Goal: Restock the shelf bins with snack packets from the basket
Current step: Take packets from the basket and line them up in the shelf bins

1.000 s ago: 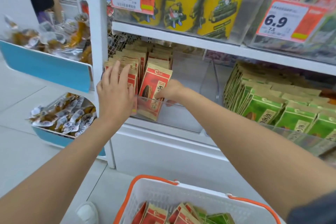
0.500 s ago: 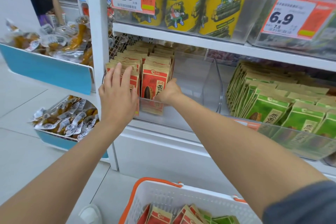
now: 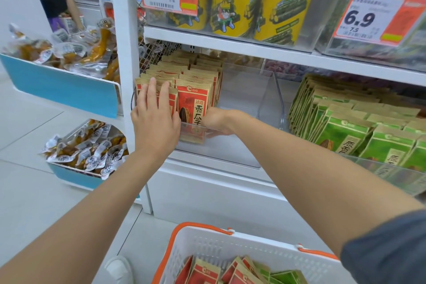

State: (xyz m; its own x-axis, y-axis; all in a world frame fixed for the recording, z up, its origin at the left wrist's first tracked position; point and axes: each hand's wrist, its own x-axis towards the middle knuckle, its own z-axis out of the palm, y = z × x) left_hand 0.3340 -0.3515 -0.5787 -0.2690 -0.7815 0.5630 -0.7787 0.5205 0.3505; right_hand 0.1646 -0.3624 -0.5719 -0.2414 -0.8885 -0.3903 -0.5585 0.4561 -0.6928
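Neatly upright, red snack packets (image 3: 194, 108), tan tops, seed picture, clear bin (image 3: 230, 147).

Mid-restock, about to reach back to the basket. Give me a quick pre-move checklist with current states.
1. Row braced: ok, left hand presses flat on the left row.
2. Upright: ok, front red packet stands behind the clear bin lip.
3. Released: not ok, right hand grips that packet's edge.
4. Space: ok, bin bare right of the rows.
5. Supply: ok, red packets lie in the basket.
6. Right fingertips: cannot tell, hidden behind the packet.
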